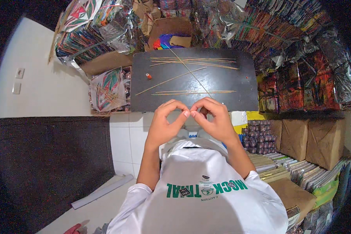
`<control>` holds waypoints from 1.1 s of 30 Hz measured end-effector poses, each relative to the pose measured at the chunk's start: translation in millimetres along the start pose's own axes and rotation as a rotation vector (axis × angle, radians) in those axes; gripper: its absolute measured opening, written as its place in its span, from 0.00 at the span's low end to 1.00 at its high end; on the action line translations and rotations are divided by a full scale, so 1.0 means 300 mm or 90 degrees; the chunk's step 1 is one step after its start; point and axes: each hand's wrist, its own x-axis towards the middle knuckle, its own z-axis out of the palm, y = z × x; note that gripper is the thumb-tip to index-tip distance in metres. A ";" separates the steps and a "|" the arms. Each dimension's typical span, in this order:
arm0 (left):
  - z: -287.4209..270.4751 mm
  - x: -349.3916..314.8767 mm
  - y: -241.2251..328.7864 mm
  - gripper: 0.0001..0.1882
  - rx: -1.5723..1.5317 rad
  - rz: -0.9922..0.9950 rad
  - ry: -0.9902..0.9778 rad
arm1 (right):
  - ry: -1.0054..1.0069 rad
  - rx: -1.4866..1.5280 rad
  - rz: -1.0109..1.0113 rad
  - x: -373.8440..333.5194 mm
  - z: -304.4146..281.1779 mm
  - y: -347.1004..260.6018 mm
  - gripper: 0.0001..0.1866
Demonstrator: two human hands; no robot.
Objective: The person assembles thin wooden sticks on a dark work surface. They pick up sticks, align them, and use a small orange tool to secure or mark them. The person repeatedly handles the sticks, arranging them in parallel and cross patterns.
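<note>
My left hand (pixel 165 123) and my right hand (pixel 214 121) meet at their fingertips, just past the near edge of a dark table (pixel 144 103). Thumb and forefinger are pinched together on each; anything between them is too small to make out. Thin bamboo sticks lie on the tabletop: a loose group (pixel 222 66) at the far side and a tight row (pixel 175 93) near the front. One long stick (pixel 195 77) slants across the far group, its near end close to my right hand. Another single stick (pixel 167 82) lies at the left, near a small orange thread spool (pixel 148 76).
Plastic-wrapped stacks of flat colourful sheets (pixel 101 35) rise behind the table, beside an open cardboard box (pixel 169 27). At the left edge sits a box with a printed sheet (pixel 110 87) on top. Brown cartons (pixel 325 142) and small dark packs (pixel 257 136) stand at right.
</note>
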 end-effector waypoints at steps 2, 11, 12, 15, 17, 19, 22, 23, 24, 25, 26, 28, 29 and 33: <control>0.007 0.001 -0.005 0.05 -0.008 0.020 0.022 | 0.016 0.009 -0.037 -0.001 0.007 0.012 0.05; 0.017 -0.005 -0.012 0.03 -0.006 0.009 -0.003 | 0.043 0.011 -0.117 0.001 0.028 0.057 0.04; 0.019 -0.005 -0.016 0.04 -0.005 0.009 -0.003 | 0.035 0.032 -0.077 -0.007 0.028 0.052 0.04; 0.025 -0.001 -0.022 0.03 0.000 0.011 -0.003 | 0.031 0.043 -0.022 -0.016 0.025 0.041 0.03; 0.025 0.006 -0.011 0.03 0.005 0.012 -0.006 | 0.037 0.047 -0.007 -0.020 0.023 0.041 0.04; 0.026 0.009 -0.011 0.03 0.000 0.007 -0.010 | 0.045 0.064 0.006 -0.023 0.026 0.055 0.06; 0.028 0.017 -0.018 0.03 0.013 0.021 -0.020 | 0.040 0.062 0.024 -0.027 0.020 0.064 0.06; 0.029 0.021 -0.022 0.04 0.020 0.029 -0.024 | 0.035 0.065 0.024 -0.030 0.017 0.069 0.05; 0.030 0.024 -0.025 0.04 0.011 0.026 -0.031 | 0.029 0.068 0.024 -0.034 0.013 0.076 0.04; 0.032 0.027 -0.028 0.04 0.002 0.023 -0.039 | 0.025 0.072 0.024 -0.037 0.011 0.084 0.03; 0.034 0.031 -0.029 0.04 -0.007 0.020 -0.047 | 0.039 0.092 -0.009 -0.038 0.015 0.101 0.03; 0.040 0.040 -0.028 0.04 -0.005 0.030 -0.063 | 0.067 0.132 -0.077 -0.038 0.026 0.134 0.04; 0.044 0.044 -0.028 0.05 -0.004 0.034 -0.071 | 0.066 0.123 -0.064 -0.039 0.023 0.137 0.04; 0.069 0.061 -0.060 0.05 -0.007 0.019 -0.086 | 0.055 0.083 0.011 -0.055 -0.001 0.141 0.04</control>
